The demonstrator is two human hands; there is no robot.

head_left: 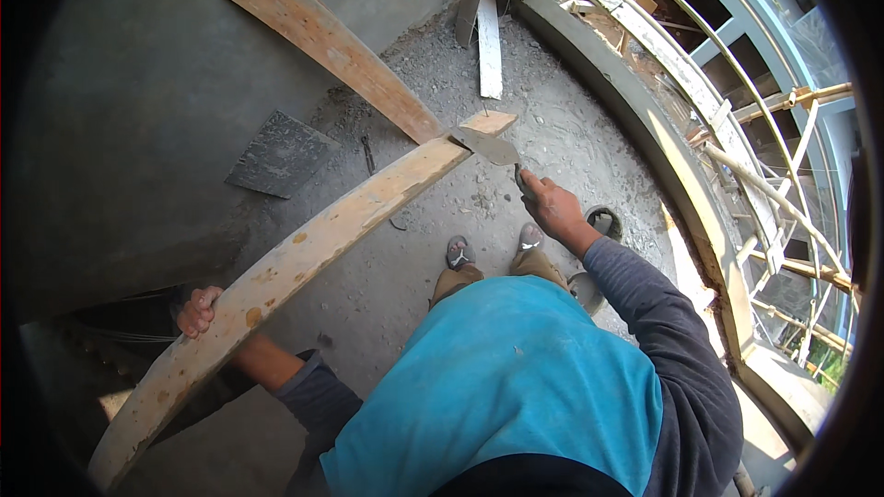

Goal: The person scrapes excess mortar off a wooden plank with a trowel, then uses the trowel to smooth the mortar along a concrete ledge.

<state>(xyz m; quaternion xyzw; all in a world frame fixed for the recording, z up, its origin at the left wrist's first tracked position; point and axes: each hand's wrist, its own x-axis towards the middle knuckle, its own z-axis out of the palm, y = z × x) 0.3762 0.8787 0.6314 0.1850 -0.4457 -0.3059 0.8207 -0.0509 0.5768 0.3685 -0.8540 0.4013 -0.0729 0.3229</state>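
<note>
A long, pale wooden board (304, 237) with brown stains runs from the lower left up to the middle. Around its edge, on the lower left part, wrap the fingers of my left hand (197, 313). My right hand (554, 207) is closed on the handle of a pointed trowel (495, 148). The trowel's metal blade lies at the board's far end, its tip at or against the wood; exact contact is hard to tell. Beyond that end leans a wider reddish plank (341, 53), and a nail sticks up from a short wood end (490, 121).
A dark square sheet (283, 154) rests by the grey wall (166, 129) on the left. A narrow white board (490, 46) stands at the back. Round containers (605, 220) sit right of my feet. Along the right runs a low curved wall (635, 101), with bamboo scaffolding (783, 186) outside it.
</note>
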